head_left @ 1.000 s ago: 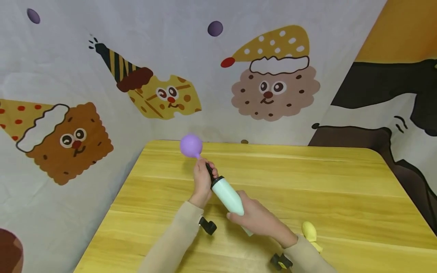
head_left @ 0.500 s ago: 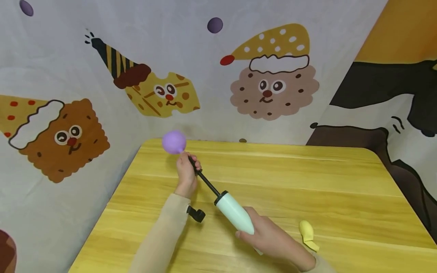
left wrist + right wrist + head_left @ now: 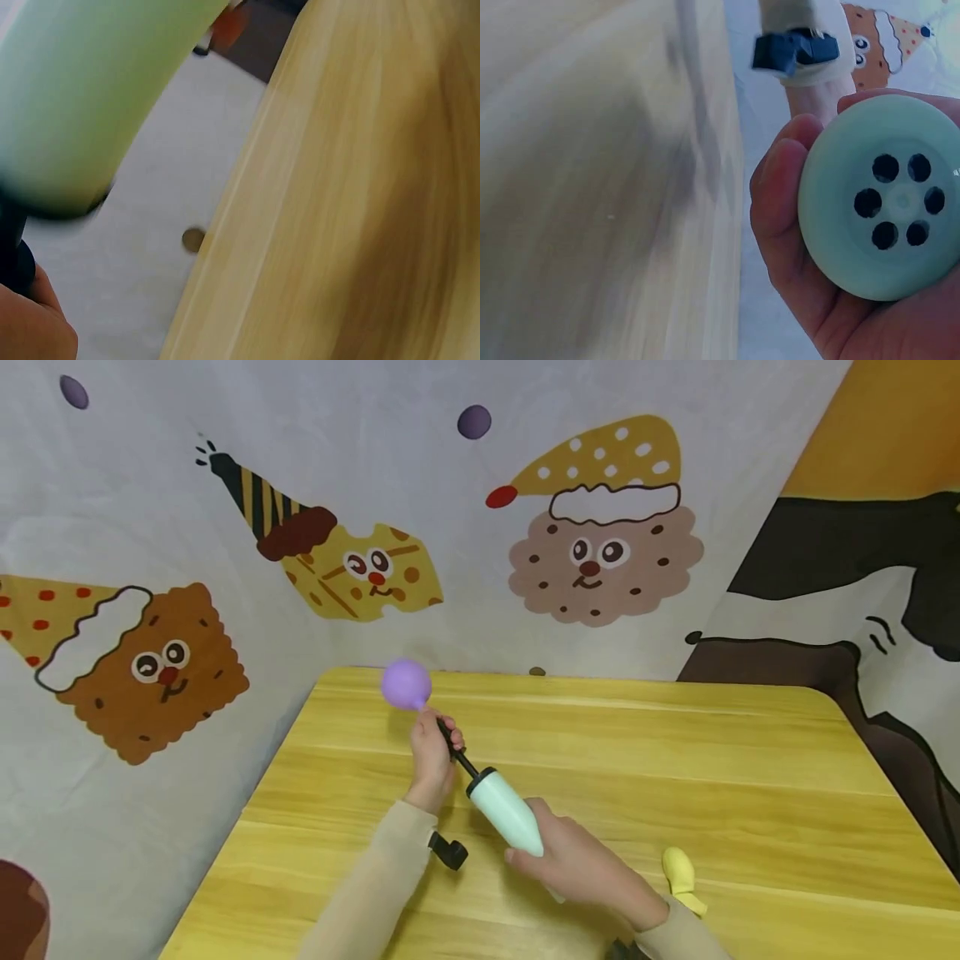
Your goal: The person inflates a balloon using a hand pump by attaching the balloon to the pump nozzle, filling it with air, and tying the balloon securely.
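Observation:
A mint-green hand balloon pump (image 3: 504, 808) with a black rod slants between the two hands above the table. My left hand (image 3: 432, 752) grips its black end, and a small, partly inflated purple balloon (image 3: 406, 684) sticks out just beyond the fingers. The balloon's neck is mostly hidden in that hand. Around the green barrel curls my right hand (image 3: 577, 856); in the right wrist view the pump's round end (image 3: 901, 201) with several dark holes faces the camera, fingers wrapped about it. A short stretch of black rod shows between the left hand and the barrel.
A limp yellow balloon (image 3: 679, 878) lies on the wooden table (image 3: 750, 760), to the right of my right forearm. Behind and left of the table hangs a white cloth (image 3: 465, 568) printed with cartoon biscuits. Small black wrist cameras (image 3: 448, 850) sit on the sleeves.
The rod, pushed in a second ago, was drawn far out half a second ago and now shows only a short length. Hands spread apart, then came closer again. The yellow balloon stays put.

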`<state>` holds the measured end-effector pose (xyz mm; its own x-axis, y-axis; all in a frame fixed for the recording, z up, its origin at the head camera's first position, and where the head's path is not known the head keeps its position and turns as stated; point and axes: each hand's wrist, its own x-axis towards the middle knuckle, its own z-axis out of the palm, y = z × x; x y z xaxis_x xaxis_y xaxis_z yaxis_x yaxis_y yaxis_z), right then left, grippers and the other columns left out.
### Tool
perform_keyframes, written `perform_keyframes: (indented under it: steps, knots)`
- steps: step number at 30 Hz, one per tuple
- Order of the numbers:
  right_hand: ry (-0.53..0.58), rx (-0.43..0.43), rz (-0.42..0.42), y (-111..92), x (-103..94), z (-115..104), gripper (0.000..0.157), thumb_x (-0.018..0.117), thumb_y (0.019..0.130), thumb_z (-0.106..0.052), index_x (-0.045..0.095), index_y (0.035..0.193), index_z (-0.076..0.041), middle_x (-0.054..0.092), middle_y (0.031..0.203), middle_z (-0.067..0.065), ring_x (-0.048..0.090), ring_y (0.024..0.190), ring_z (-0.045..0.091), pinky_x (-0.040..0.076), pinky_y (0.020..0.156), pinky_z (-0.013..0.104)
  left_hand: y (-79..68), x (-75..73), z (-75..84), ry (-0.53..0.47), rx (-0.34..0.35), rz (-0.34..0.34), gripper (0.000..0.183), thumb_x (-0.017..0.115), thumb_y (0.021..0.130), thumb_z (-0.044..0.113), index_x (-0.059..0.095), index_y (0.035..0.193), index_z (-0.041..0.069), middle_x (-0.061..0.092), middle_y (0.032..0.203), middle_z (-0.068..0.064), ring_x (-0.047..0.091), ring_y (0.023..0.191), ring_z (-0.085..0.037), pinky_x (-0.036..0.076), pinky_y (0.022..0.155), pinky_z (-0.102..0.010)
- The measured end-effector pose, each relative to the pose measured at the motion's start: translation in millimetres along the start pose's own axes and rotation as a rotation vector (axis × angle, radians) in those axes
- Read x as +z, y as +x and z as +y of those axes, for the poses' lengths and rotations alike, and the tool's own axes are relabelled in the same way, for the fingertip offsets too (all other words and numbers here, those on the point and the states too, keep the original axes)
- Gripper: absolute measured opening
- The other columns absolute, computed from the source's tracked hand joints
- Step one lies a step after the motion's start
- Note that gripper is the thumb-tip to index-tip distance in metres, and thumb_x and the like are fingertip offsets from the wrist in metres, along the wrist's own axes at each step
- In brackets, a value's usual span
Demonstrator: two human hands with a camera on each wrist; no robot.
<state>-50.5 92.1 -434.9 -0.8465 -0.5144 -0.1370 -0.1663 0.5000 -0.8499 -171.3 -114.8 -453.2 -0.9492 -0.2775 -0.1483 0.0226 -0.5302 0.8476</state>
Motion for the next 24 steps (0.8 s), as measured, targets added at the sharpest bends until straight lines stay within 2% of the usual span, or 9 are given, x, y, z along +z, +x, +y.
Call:
perform_keyframes:
  steps: [5, 11, 16, 20, 24]
  knots:
    - [0.054, 0.010, 0.023, 14.9, -2.9, -0.6, 0.071, 0.072, 0.096, -0.035, 0.040, 0.143, 0.008, 0.063, 0.089, 0.008, 0.062, 0.064, 0.015, 0.054, 0.050, 0.033, -12.7, 10.9, -10.5, 0.062, -0.051, -0.033, 0.033, 0.029, 0.115, 0.027, 0.047, 0.091, 0.012, 0.052, 0.074, 0.001, 0.046, 0.053, -0.007, 0.040, 0.049, -0.018]
    - [0.072, 0.047, 0.064, 14.5, 3.0, 0.9, 0.072, 0.071, 0.097, -0.037, 0.040, 0.146, 0.005, 0.063, 0.090, 0.008, 0.060, 0.061, 0.014, 0.053, 0.048, 0.033, -11.7, 13.8, -10.4, 0.070, -0.017, -0.046, 0.036, 0.030, 0.114, 0.029, 0.048, 0.088, 0.012, 0.052, 0.069, 0.002, 0.046, 0.050, -0.006, 0.040, 0.047, -0.018]
    - [0.065, 0.056, 0.104, 4.0, 5.0, -0.1, 0.074, 0.071, 0.097, -0.041, 0.040, 0.150, 0.001, 0.065, 0.092, 0.008, 0.059, 0.062, 0.014, 0.053, 0.049, 0.033, -0.4, 11.6, -0.4, 0.053, 0.022, -0.067, 0.040, 0.029, 0.115, 0.028, 0.048, 0.085, 0.009, 0.052, 0.066, 0.001, 0.046, 0.048, -0.007, 0.041, 0.045, -0.020]
    - [0.000, 0.047, 0.097, -10.4, -0.1, 1.0, 0.073, 0.072, 0.097, -0.040, 0.042, 0.150, 0.000, 0.066, 0.097, 0.009, 0.059, 0.063, 0.013, 0.052, 0.050, 0.031, 16.1, 2.5, 8.6, 0.002, 0.062, -0.006, 0.041, 0.030, 0.115, 0.029, 0.048, 0.083, 0.010, 0.052, 0.067, 0.002, 0.046, 0.048, -0.006, 0.040, 0.044, -0.019]
    - [-0.043, 0.024, 0.080, -23.7, -5.3, 3.8, 0.071, 0.072, 0.097, -0.039, 0.044, 0.149, -0.001, 0.066, 0.096, 0.007, 0.057, 0.064, 0.010, 0.050, 0.051, 0.029, 26.6, -5.7, 11.8, -0.019, 0.052, 0.038, 0.039, 0.031, 0.115, 0.030, 0.047, 0.085, 0.011, 0.053, 0.069, 0.002, 0.046, 0.049, -0.006, 0.040, 0.045, -0.018]
